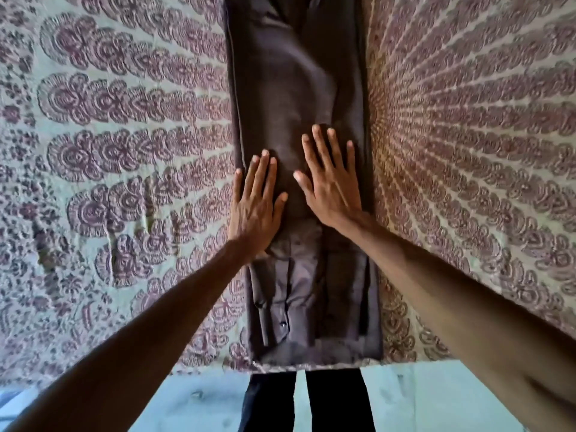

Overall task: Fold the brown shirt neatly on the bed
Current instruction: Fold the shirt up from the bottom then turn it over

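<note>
The brown shirt lies on the bed as a long narrow strip, running from the near edge away from me. Its sides are folded inward, and a sleeve with a buttoned cuff rests on top near the front end. My left hand presses flat on the strip's left edge, fingers spread. My right hand lies flat on the right half, slightly farther out, fingers apart. Neither hand grips the cloth.
The bed is covered by a pale sheet with purple floral print, wrinkled at the left. The bed's near edge runs just below the shirt. My dark trousers and a light floor show beneath it.
</note>
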The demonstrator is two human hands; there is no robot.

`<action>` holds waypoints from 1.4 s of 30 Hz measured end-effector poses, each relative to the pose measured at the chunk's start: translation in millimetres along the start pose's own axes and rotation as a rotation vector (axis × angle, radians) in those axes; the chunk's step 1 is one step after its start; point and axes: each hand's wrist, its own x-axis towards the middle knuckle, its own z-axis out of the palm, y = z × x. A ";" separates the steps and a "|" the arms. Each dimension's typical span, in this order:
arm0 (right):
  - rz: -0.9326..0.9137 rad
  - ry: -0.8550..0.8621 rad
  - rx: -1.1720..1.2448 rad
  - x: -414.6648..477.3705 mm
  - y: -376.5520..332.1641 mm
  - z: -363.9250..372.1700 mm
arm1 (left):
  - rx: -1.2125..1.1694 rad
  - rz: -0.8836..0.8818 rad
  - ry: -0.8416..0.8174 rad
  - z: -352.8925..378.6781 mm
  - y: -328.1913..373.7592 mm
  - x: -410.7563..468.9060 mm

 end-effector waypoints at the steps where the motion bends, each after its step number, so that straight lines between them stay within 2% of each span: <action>1: 0.006 0.007 0.004 -3.2 -0.9 -4.1 | -0.006 -0.005 0.007 -2.3 0.2 -2.3; 5: 0.060 0.151 0.134 -51.6 -7.5 -28.9 | -0.063 -0.032 0.080 -19.3 5.5 -39.5; 8: -0.068 0.228 0.241 -120.0 -6.4 -32.0 | -0.072 0.127 0.088 -28.6 12.7 -95.2; 12: -0.328 0.013 0.055 -195.0 29.0 -11.1 | 0.054 0.535 0.048 -25.1 -4.4 -161.3; 18: -0.464 -0.170 -0.114 -229.2 88.2 1.1 | 0.339 0.764 -0.054 -10.9 -69.7 -177.1; 23: -0.627 0.014 -0.125 -217.3 100.2 11.5 | 0.435 0.877 -0.097 -7.1 -73.4 -160.8; 26: -0.645 0.076 -0.126 -214.6 98.1 13.5 | 0.378 0.865 -0.082 -5.8 -62.7 -159.3; 29: -0.530 0.126 0.024 -212.9 89.5 10.7 | 0.192 0.697 -0.041 -4.6 -46.9 -167.0; 31: -0.380 0.097 0.202 -210.5 78.8 -2.6 | -0.021 0.529 -0.028 -10.5 -34.1 -170.2; 34: -0.036 -0.057 0.538 -189.0 70.2 -30.6 | -0.520 0.054 -0.025 -33.9 -12.5 -153.5; 36: 0.243 -0.106 0.947 -155.8 68.6 -47.6 | -0.721 -0.237 0.094 -48.3 -7.9 -120.8; 38: 0.511 -0.132 1.247 -117.4 68.6 -60.2 | -0.951 -0.469 0.098 -60.9 -10.1 -82.3; 40: 0.675 -0.173 1.211 -88.3 69.6 -61.1 | -1.104 -0.671 -0.022 -57.5 -23.3 -51.6; 42: 0.785 -0.197 1.130 -69.3 68.8 -51.4 | -1.074 -0.749 -0.148 -45.4 -42.5 -33.9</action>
